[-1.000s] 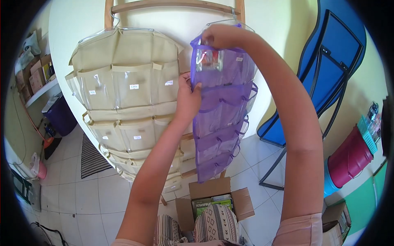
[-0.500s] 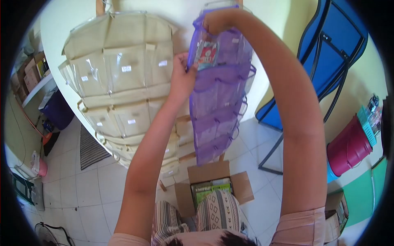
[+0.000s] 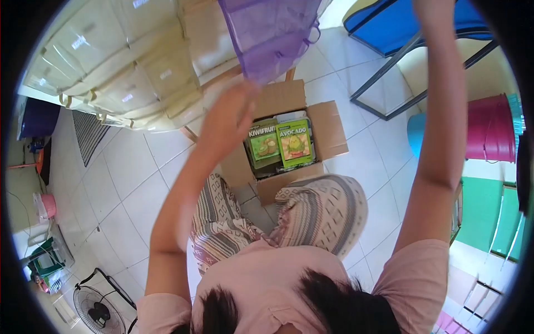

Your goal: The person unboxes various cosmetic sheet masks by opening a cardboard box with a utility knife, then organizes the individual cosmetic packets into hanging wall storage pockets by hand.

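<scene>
My left hand (image 3: 229,114) is in front of me, smeared by motion, above the left flap of an open cardboard box (image 3: 325,125). Its fingers are too blurred to read. In the box lie a green packet marked KIWIFRUIT (image 3: 264,147) and a brighter green one marked AVOCADO (image 3: 295,146). Just beyond that hand hangs the lower end of a purple pocket organizer (image 3: 267,39). A beige organizer with clear pockets (image 3: 128,61) hangs at its left. My right arm (image 3: 439,111) reaches up past the top edge, its hand cut off by the frame.
At the right, a blue folded table (image 3: 384,25) with dark metal legs leans near a magenta bucket (image 3: 489,128). A floor fan (image 3: 99,310) stands at the lower left. A striped mat (image 3: 89,131) lies on the tiled floor.
My view has tilted down towards the box. My left hand has come off the purple organizer's edge and lowered. My right hand has left its top pocket and gone out of frame.
</scene>
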Tool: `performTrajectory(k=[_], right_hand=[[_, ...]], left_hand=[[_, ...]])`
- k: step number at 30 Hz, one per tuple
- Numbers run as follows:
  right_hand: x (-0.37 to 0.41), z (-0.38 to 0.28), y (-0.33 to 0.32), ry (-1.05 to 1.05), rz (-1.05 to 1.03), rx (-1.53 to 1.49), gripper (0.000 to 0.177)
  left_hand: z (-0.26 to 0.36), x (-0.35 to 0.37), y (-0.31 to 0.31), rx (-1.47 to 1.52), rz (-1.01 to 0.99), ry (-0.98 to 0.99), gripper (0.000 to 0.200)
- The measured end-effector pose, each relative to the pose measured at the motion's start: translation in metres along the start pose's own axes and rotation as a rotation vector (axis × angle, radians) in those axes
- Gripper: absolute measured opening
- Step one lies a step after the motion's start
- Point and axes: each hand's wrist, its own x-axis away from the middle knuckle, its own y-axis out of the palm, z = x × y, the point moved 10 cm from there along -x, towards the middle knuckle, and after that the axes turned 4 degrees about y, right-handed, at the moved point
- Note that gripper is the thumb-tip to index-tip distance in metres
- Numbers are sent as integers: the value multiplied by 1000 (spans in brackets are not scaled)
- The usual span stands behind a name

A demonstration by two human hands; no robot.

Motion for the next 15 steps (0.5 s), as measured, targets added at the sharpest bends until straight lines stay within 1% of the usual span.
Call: performTrajectory(k=[1, 3, 4, 5, 6, 7, 8, 9, 11, 14, 15], right_hand=[[50, 39, 16, 131, -92, -143, 30], [162, 61, 70, 393, -545, -3, 26], [233, 82, 100, 646, -609, -234, 22], [287, 78, 117, 682, -748, -199, 22], [344, 80, 130, 797, -893, -18, 22], [396, 82, 144, 741, -956, -78, 28], [430, 74, 152, 686, -1009, -147, 26], [452, 58, 155, 630, -1059, -215, 25], [478, 53, 157, 717, -1060, -219, 24], [505, 56, 152, 804, -1025, -176, 22], [511, 60, 151, 823, -1007, -153, 21]], left_hand=[[-30, 42, 46, 97, -189, -134, 27], [-34, 113, 105, 199, -599, -265, 29], [-31, 139, 126, 147, -703, -223, 26], [-26, 160, 143, 94, -802, -177, 24], [-29, 176, 160, 30, -833, -115, 23], [-33, 195, 177, -33, -867, -55, 21], [-36, 206, 189, -99, -899, 6, 20], [-33, 206, 191, -133, -886, 49, 18], [-31, 202, 199, -204, -855, 136, 14], [-42, 205, 221, -246, -974, 84, 10], [-41, 204, 223, -270, -958, 109, 9]])
